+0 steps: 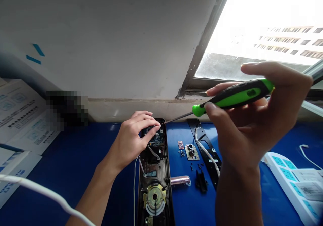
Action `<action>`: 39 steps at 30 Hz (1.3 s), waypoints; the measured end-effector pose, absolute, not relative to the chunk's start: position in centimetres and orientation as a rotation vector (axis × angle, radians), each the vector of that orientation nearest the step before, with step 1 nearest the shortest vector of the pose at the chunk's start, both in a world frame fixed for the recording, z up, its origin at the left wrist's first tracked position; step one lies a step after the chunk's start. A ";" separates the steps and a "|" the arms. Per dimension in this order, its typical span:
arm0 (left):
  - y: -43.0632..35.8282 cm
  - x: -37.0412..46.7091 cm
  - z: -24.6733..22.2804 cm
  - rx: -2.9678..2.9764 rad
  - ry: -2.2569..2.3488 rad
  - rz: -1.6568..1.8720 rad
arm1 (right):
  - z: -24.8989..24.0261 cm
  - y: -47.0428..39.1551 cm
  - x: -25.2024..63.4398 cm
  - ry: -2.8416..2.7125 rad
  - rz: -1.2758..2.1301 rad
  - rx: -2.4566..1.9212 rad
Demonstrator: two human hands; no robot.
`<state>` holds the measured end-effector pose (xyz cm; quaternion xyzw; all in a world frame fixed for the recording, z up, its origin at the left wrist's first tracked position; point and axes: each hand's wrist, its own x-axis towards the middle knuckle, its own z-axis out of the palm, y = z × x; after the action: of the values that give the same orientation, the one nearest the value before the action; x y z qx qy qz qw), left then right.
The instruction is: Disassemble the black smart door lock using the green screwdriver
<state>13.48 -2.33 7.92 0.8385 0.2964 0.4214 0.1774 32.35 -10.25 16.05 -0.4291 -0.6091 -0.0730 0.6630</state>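
Note:
My right hand (242, 118) is wrapped round a green and black screwdriver (234, 96), its shaft slanting down to the left. The screwdriver tip meets the fingertips of my left hand (132, 137) at the upper right corner of a long black device housing (169, 185). My left thumb and forefinger are pinched there; anything between them is too small to make out. Inside the housing lie a circuit board (156, 139), thin cables and a round metal part (155, 197). My left hand covers part of the board.
Right of the housing lie a black panel with a cable (204, 135), a small red board (180, 145), a camera-like module (191, 152), screws, a black bracket (201, 181) and a pinkish cylinder (180, 181). A power strip (290, 182) is at right, boxes (27, 118) at left.

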 end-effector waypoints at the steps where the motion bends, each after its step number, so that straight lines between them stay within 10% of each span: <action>1: -2.4 13.5 8.0 2.374 0.840 1.193 | 16.1 -10.3 32.7 -1.374 -0.167 -0.975; 22: -7.6 18.6 8.2 2.430 0.475 0.831 | 16.7 -14.5 42.4 -1.810 0.185 -1.495; 39: -4.4 27.3 6.2 3.053 0.663 -0.420 | 15.9 -16.2 46.1 -1.811 0.277 -1.475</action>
<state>27.33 -4.36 6.21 0.9685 0.2102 -0.1333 -0.0054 46.09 -16.16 15.92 -0.5789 -0.7106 0.1088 0.3848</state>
